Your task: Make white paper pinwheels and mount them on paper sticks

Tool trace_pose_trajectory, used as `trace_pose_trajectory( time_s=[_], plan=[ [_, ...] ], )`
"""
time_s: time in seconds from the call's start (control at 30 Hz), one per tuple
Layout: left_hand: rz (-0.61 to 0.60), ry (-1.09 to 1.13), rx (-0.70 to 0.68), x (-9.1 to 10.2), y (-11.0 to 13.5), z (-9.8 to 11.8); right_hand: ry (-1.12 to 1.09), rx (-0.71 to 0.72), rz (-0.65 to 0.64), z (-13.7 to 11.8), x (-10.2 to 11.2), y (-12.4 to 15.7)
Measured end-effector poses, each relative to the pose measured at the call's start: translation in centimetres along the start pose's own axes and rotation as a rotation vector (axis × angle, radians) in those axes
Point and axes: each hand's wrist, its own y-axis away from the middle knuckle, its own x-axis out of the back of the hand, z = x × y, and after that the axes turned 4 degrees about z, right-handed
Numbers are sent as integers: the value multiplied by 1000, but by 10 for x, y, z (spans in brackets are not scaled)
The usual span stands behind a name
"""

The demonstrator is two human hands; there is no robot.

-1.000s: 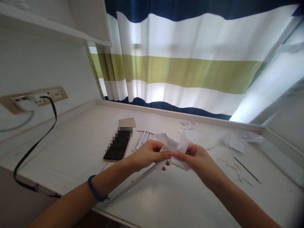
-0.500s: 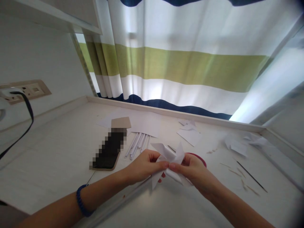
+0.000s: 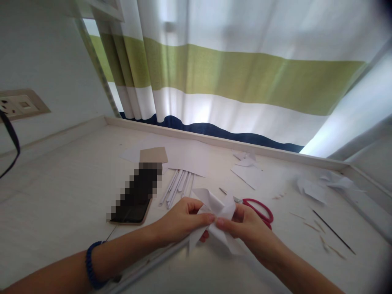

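A white paper pinwheel [image 3: 219, 206] is held above the desk between both hands. My left hand [image 3: 183, 220] pinches it from the left, thumb near its centre and fingers partly hidden behind the paper. From the other side my right hand [image 3: 245, 224] grips it, its thumb tip close to the left thumb at the middle. Just behind the right hand lie red-handled scissors [image 3: 259, 209], partly covered. A rolled white paper stick [image 3: 147, 267] slants below the left forearm; whether it joins the pinwheel I cannot tell.
Several rolled paper sticks [image 3: 179, 185] lie by a phone [image 3: 134, 200] on the left. White sheets [image 3: 190, 157] and a beige card [image 3: 154, 155] are behind. Paper scraps [image 3: 310, 190], a thin dark rod [image 3: 333, 232] and small wooden bits [image 3: 324, 243] lie at right.
The view has shifted slightly, and more of the scissors shows beside the right hand. Both hands keep hold of the pinwheel, which has tilted a little.
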Motion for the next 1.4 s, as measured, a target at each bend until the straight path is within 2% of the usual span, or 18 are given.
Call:
trace_pose_trajectory(
  time_s=[0.27,0.57,0.77,0.87,1.0,1.1,1.17,1.23,1.3,1.4],
  plan=[
    [32,-86,76,4,-10,-9,121,-44,95,15,7,-11],
    [-41,-5,111,8,-17,-16,230,-85,149,18,8,-13],
    [-15,49,148,7,-18,-16,294,-79,148,15,11,-14],
    [17,69,187,6,-19,-14,384,47,172,8,21,-9],
    [38,80,180,5,-21,-14,550,337,429,4,36,8],
    [45,93,139,5,-22,-17,774,580,535,8,36,23],
    [49,101,128,5,-22,-19,981,705,543,13,29,30],
    [42,98,128,6,-21,-20,1154,763,544,16,20,32],
    [33,85,135,6,-20,-21,1243,774,527,18,12,29],
    [39,58,164,8,-19,-22,1295,827,394,19,7,22]
  ],
)
